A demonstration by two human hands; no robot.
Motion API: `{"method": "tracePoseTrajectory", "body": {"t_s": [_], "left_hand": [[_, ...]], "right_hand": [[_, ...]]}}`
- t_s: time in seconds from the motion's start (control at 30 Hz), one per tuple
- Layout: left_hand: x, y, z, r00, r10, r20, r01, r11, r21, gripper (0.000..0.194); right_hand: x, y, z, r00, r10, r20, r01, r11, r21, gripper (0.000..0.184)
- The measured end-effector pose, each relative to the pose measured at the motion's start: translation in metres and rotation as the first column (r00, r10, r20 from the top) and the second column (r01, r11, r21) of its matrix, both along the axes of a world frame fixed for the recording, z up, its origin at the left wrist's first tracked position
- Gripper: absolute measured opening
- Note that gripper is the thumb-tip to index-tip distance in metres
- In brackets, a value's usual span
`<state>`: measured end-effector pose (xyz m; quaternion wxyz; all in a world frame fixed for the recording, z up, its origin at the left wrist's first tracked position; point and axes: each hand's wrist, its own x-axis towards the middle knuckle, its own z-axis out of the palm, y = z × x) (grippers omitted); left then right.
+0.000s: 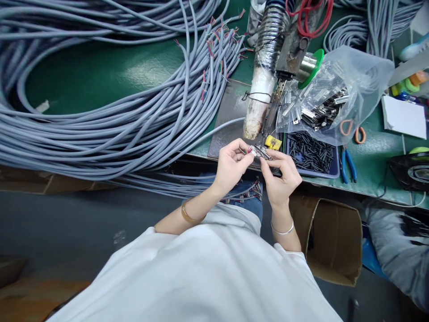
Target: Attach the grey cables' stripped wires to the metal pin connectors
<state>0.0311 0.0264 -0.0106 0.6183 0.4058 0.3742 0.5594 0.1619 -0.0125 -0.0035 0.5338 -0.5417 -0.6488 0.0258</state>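
Note:
My left hand (pixel 233 162) pinches the end of a grey cable (pixel 228 128), where thin coloured wires fan out from the fingertips. Between the fingers of my right hand (pixel 280 173) is a small metal pin connector (pixel 263 152), its row of contacts close to the wire ends. Whether wires and connector touch is too small to tell. Just beyond sits a yellow sponge (pixel 273 143). Above the hands, a soldering iron (pixel 273 105) points down beside a taped, white-wrapped tube (pixel 259 96). Several finished-looking cable ends with connectors (pixel 253 192) lie across the lap.
A thick bundle of grey cables (pixel 134 129) covers the table's left side. At right stand a blue tray (pixel 335 169) of black sleeves, a plastic bag (pixel 365 76) of metal parts, a solder spool (pixel 306 67) and blue-handled pliers (pixel 348 165). A cardboard box (pixel 335 237) stands below.

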Motion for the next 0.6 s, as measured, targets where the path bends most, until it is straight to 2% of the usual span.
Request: {"method": "tracePoseTrajectory", "body": {"t_s": [0.13, 0.23, 0.6], "left_hand": [[-0.002, -0.0021, 0.0018, 0.997, -0.004, -0.072, 0.008, 0.998, 0.063, 0.018], [-0.0021, -0.0018, 0.0036, 0.993, 0.005, -0.114, 0.006, 0.995, 0.103, 0.018], [0.0005, -0.0005, 0.0049, 0.989, 0.05, -0.142, -0.031, 0.991, 0.133, 0.015]], "right_hand": [[0.0, 0.0004, 0.0006, 0.998, -0.002, -0.058, -0.001, 0.999, -0.037, 0.013], [0.0005, 0.0011, 0.0007, 0.999, -0.006, -0.032, 0.005, 0.999, -0.033, 0.012], [-0.0011, 0.0055, 0.0023, 1.0, -0.03, 0.003, 0.03, 0.999, -0.011, 0.009]]}}
